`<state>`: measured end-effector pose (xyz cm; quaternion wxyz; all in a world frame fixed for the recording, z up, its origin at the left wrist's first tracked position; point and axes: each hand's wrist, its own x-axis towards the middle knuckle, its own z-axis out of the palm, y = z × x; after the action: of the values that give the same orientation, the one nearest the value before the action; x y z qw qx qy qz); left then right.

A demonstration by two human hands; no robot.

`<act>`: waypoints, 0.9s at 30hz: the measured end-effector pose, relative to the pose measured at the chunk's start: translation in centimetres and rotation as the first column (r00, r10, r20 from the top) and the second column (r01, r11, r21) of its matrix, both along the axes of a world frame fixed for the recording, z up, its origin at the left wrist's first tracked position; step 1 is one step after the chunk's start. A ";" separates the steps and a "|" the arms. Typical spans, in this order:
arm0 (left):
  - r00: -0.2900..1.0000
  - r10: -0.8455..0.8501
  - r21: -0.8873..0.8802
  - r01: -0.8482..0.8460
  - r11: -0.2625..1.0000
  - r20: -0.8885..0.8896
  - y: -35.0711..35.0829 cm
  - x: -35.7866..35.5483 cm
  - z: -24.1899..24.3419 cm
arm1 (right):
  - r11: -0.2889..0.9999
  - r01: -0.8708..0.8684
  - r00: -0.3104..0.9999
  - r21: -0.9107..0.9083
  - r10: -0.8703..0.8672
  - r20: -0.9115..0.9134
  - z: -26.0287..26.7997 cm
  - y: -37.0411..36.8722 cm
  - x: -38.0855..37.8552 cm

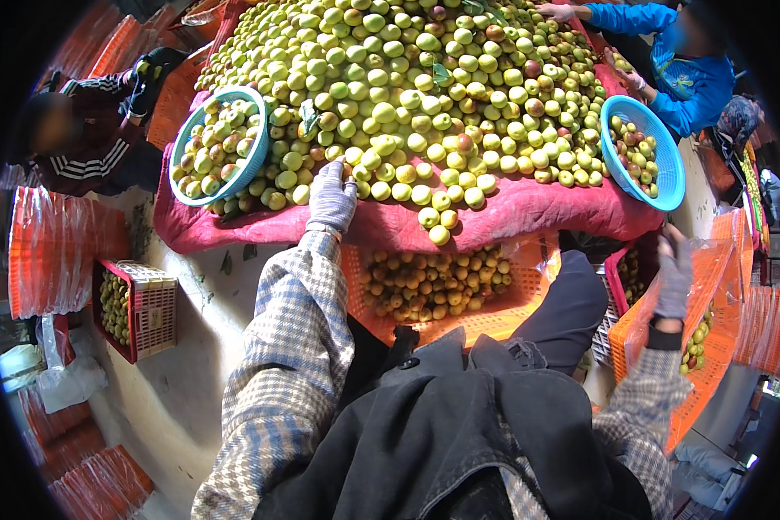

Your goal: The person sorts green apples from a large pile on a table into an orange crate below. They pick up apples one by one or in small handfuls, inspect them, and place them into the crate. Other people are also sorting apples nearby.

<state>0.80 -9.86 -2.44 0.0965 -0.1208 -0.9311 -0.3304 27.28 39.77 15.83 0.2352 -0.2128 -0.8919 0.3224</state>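
Note:
A large heap of green and reddish jujube-like fruits covers a table lined with pink cloth. My left hand, in a grey glove, rests at the heap's near edge with its fingertips against the fruits; whether it grips one I cannot tell. My right hand, gloved and blurred, is above an orange plastic crate at the right, which has fruits in it; its grip is unclear. Below the table edge, between my arms, an orange crate holds browner fruits.
Blue plastic baskets of fruit stand at the left and right table corners. A red and white crate of fruit is on the floor at left, near stacked orange crates. One person sits at left, another in blue reaches in at upper right.

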 end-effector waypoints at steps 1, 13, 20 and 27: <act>0.999 -0.005 -0.035 0.007 0.999 0.039 0.2 -0.4 -0.2 | 0.999 -0.028 0.997 0.034 0.026 0.066 -0.8 -4.0 -3.4; 0.982 -0.132 -0.119 0.116 0.986 -0.137 5.7 -1.5 0.4 | 0.752 -0.613 0.785 0.242 0.543 0.299 -17.2 -17.7 -24.6; 0.953 -0.294 -0.253 0.304 0.918 0.078 7.0 -3.2 2.2 | 0.777 -0.556 0.803 0.295 0.410 0.433 -17.8 -13.9 -20.7; 0.903 -0.428 -0.123 0.421 0.899 -0.043 5.3 -0.5 1.8 | 0.745 -0.542 0.835 0.390 0.425 0.348 -16.3 -13.2 -18.4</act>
<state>0.26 -4.55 -0.59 0.0473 -0.3372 -0.8953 -0.2870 8.83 26.55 -0.43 0.0793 0.0545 -0.9885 0.1169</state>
